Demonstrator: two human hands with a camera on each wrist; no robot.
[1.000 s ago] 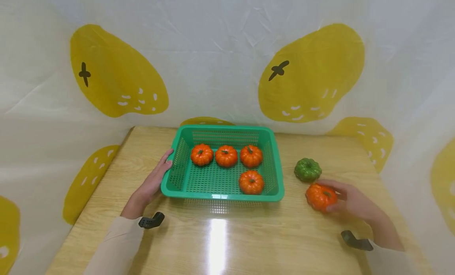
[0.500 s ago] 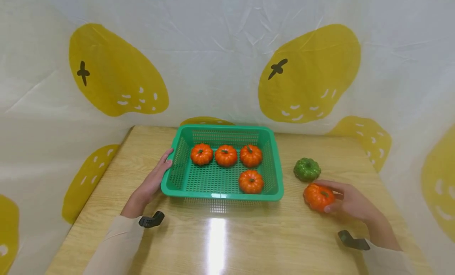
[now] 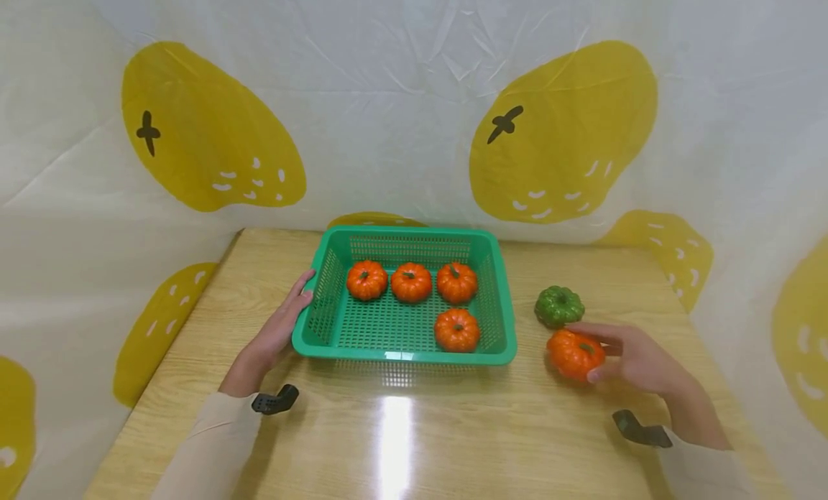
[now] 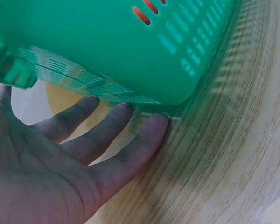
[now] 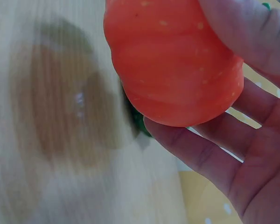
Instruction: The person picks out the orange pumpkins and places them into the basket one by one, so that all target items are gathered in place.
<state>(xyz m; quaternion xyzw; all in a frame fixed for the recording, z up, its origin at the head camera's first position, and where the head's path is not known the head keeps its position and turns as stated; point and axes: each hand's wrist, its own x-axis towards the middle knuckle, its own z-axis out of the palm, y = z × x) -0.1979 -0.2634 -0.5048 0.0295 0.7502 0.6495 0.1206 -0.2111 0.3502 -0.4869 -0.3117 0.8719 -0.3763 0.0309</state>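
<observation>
My right hand grips a small orange pumpkin with the thumb on the near side and fingers round the far side. In the right wrist view the pumpkin hangs over the table, its blurred shadow and reflection below. A green pumpkin sits just behind it, mostly hidden in that wrist view. My left hand rests at the left end of a green plastic basket. In the left wrist view, fairly straight fingers reach along the outside of the basket wall.
Inside the basket are several orange pumpkins: a back row with one at the left, and another at the front right. The wooden table meets a pale curtain with yellow fruit prints behind it.
My right hand has shifted slightly left with the orange pumpkin, bringing it a little nearer the basket. My left hand, the basket and the green pumpkin stay in place.
</observation>
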